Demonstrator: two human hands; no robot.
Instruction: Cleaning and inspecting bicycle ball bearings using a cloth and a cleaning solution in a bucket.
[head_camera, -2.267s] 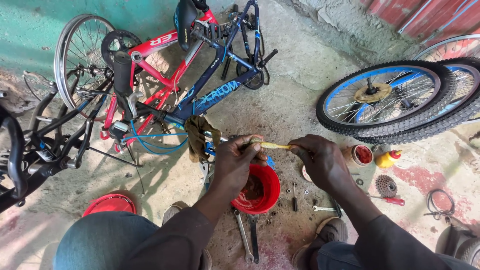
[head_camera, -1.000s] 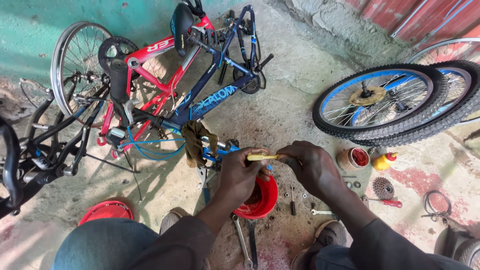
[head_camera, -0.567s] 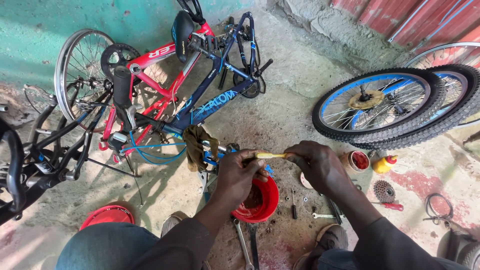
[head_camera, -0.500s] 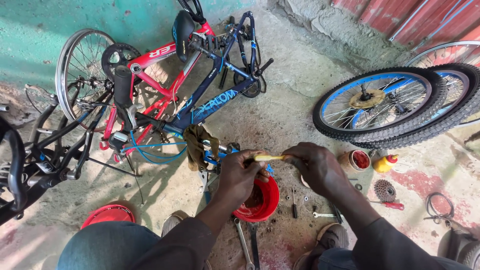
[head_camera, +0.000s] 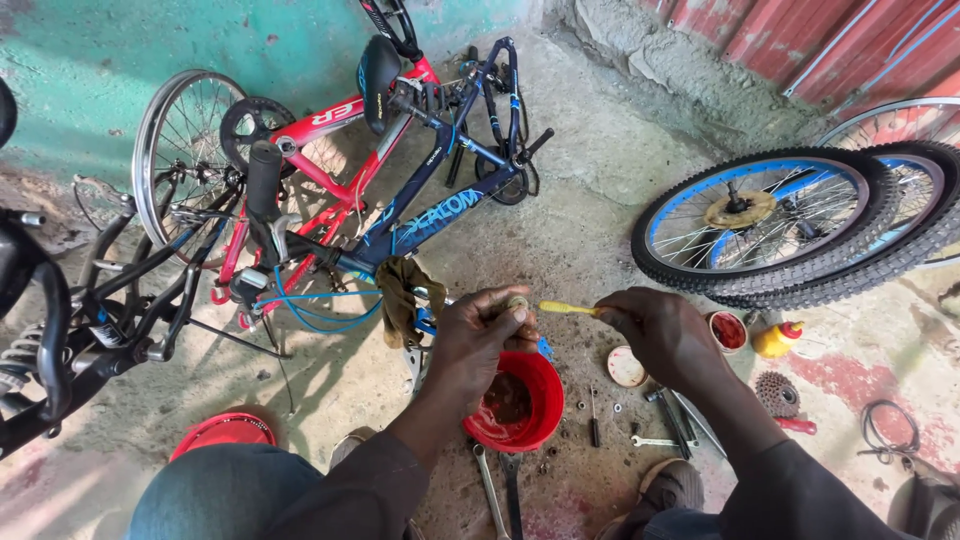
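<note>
With the left hand (head_camera: 480, 335) pinching the small round part (head_camera: 517, 302) steady over the red tub (head_camera: 515, 400), the right hand (head_camera: 665, 335), gripping the yellow stick (head_camera: 568, 309), best works its tip in slowly.

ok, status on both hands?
Left hand pinching small round part. Right hand holding yellow stick against it. Red tub below, nothing blocking.

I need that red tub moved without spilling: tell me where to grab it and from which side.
Grip the red tub by its rim on the near, right-hand side. It stands upright and open-topped with dark contents, and the left hand hovers over its far edge, so that side is likely freest.
</note>
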